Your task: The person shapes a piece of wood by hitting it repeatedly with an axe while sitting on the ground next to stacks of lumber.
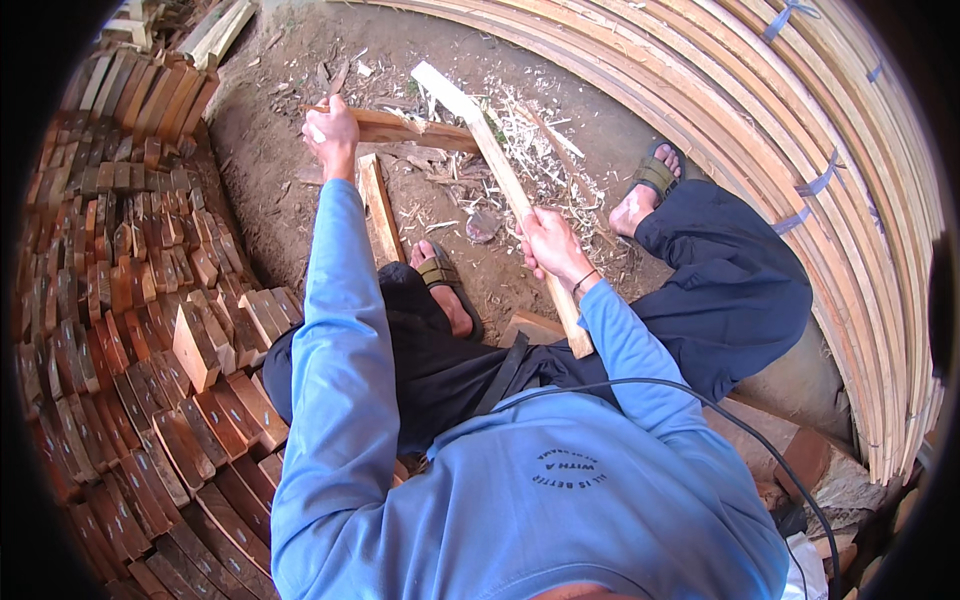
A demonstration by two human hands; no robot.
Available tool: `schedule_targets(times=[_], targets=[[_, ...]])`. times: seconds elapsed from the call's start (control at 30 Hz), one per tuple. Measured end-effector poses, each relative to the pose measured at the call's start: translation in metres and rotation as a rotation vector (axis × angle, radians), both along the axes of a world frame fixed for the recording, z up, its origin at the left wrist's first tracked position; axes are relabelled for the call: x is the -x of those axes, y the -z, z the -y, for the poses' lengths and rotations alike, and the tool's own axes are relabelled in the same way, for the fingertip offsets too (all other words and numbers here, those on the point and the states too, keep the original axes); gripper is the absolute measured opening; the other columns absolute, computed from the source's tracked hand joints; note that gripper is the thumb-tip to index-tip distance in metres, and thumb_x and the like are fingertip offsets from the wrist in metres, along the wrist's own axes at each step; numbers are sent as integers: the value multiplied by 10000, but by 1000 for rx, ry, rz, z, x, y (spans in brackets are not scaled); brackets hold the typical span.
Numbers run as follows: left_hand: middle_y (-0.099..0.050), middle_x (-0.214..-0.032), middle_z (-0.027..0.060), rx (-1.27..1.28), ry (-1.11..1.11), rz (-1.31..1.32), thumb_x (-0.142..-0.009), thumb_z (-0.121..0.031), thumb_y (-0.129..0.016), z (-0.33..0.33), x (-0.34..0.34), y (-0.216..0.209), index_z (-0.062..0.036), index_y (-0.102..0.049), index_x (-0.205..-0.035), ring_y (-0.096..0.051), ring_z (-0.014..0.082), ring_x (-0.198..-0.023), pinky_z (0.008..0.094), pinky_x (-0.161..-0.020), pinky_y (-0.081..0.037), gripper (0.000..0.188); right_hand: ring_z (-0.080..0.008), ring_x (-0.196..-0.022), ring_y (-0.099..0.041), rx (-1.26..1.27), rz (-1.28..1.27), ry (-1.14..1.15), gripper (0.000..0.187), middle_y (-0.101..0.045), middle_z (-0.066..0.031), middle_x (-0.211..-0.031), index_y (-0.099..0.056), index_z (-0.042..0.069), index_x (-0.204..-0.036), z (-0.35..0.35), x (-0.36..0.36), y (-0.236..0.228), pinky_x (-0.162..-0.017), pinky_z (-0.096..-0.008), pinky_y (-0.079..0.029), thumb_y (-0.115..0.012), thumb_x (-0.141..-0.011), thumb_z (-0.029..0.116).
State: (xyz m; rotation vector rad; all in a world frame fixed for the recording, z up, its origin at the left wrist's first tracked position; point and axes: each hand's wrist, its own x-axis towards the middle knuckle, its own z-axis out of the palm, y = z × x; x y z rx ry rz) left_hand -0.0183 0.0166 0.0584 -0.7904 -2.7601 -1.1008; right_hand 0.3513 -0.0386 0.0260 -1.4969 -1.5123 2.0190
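My left hand (331, 132), fingers curled closed, grips one end of a rough brown length of wood (415, 131) at the far left. My right hand (549, 243) is wrapped round a long pale wooden stick (510, 178), which runs from near my lap away from me. Its whiter far end bends to the left; whether that end is wood or a blade I cannot tell. The brown wood's right end meets the stick just below the bend. Beneath the left hand's piece, a short wooden board (379, 208) lies on the dirt.
Curved stacks of small brown wooden blocks (120, 300) rise along the left. Long bent wooden strips (800, 130), tied with blue bands, arc along the right. Pale shavings (550, 150) litter the dirt between my sandalled feet (447, 290). A black cable (740, 420) crosses my shirt.
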Motion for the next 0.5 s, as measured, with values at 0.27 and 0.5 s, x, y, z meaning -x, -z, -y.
schedule_targets(times=[0.27,0.5], targets=[[-694,-962,273,-14,17,-6,-826,-333,-504,0,-9,-10,27,-714,-1013,-661,435,-957,471,-896,-484,456,-67,-468,-434,305,-46,-29,366,-454,32,-629,-477,101,-853,26,15,2,-382,-230,-377,-420,-1040,410],[-688,-945,283,-1,-5,3,-809,-348,-511,-3,-15,-14,13,-725,-935,-658,442,-955,476,-904,-479,438,-66,-471,-431,385,-138,-12,360,-451,36,-627,-460,122,-848,38,23,-12,-370,-225,-366,-418,-1041,423]])
